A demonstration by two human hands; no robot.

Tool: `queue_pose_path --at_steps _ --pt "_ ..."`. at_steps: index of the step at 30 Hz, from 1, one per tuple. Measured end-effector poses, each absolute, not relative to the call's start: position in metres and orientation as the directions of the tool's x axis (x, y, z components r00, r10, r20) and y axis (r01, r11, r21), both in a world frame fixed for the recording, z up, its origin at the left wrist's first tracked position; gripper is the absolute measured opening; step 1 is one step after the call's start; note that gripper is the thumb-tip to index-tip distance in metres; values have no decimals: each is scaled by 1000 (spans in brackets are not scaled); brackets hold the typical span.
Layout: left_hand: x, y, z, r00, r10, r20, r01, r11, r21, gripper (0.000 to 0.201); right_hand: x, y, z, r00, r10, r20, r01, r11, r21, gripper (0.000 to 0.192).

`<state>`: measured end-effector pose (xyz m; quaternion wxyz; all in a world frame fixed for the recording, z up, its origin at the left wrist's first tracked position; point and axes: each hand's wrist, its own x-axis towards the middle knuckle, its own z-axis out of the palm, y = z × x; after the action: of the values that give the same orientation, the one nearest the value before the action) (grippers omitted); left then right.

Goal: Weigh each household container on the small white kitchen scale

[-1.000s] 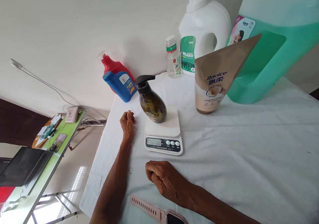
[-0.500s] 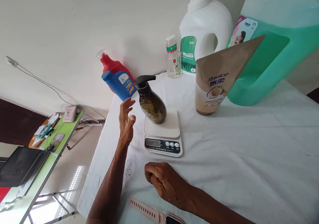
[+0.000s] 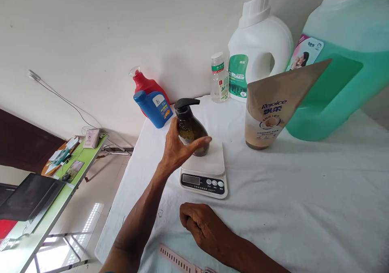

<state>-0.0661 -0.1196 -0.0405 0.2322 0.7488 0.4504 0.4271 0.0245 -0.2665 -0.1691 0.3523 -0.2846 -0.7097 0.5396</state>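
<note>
A dark olive pump bottle (image 3: pixel 192 128) with a black pump head stands on the white platform of a kitchen scale (image 3: pixel 204 186). My left hand (image 3: pixel 179 145) wraps around the bottle's body, the thumb across its front and the fingers behind its left side. The scale's small display looks blank. In front of the scale my right hand (image 3: pixel 202 228) rests on the white cloth, curled into a fist with nothing showing in it. A pink watch strap (image 3: pixel 178 260) lies on the cloth close to my right wrist.
Along the back stand a blue bottle (image 3: pixel 154 109), a red bottle (image 3: pixel 147 82), a clear bottle (image 3: pixel 219 80) and a white jug (image 3: pixel 258 38). A Rejoice tube (image 3: pixel 267 111) and a large green-liquid jug (image 3: pixel 331 82) are on the right. A green desk (image 3: pixel 94 151) stands left.
My left hand has moved up and right from beside the scale and closed around the pump bottle. My right hand stays in a fist. The camera view has shifted slightly.
</note>
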Motion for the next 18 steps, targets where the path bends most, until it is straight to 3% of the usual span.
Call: queue_pose_path --at_steps 5,9,14,18 --pt "-60 -117 -42 133 931 340 504 -359 785 53 24 -267 -170 -584 786 200 22 262 -965 24" --pt "-59 -102 -41 28 927 375 418 -351 838 48 25 -268 -169 -592 786 177 31 241 -970 25" --pt "-56 -31 -33 -130 842 523 414 -433 801 47 27 -267 -164 -609 782 133 71 220 -973 26" --pt "-53 37 -36 -210 845 491 452 -362 815 48 28 -268 -163 -607 782 140 96 247 -964 22"
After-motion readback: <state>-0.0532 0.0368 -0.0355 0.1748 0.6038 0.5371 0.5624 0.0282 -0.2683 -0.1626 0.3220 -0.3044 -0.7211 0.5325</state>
